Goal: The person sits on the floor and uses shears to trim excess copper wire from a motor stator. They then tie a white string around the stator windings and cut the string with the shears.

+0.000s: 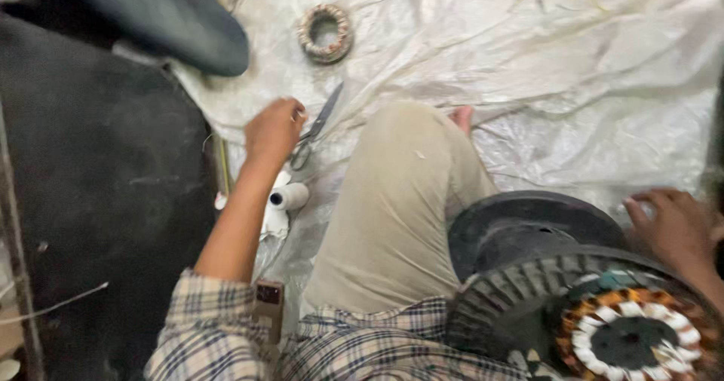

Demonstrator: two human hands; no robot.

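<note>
My left hand (273,128) reaches out over the white plastic sheet (573,57) and touches the handles of a pair of scissors (317,126) lying there; its fingers curl at the handles. My right hand (673,226) rests with spread fingers on the far rim of a black round motor housing (528,230). In front of it, close to me, sits a ribbed motor part with copper windings and white insulation (630,336). My bent knee in beige trousers (400,200) lies between the two hands.
A small wound stator ring (325,33) lies farther out on the sheet. A white roll of thread or tape (289,197) sits beside my left forearm. A dark floor (98,200) runs along the left, and a dark rounded object (170,19) at top left.
</note>
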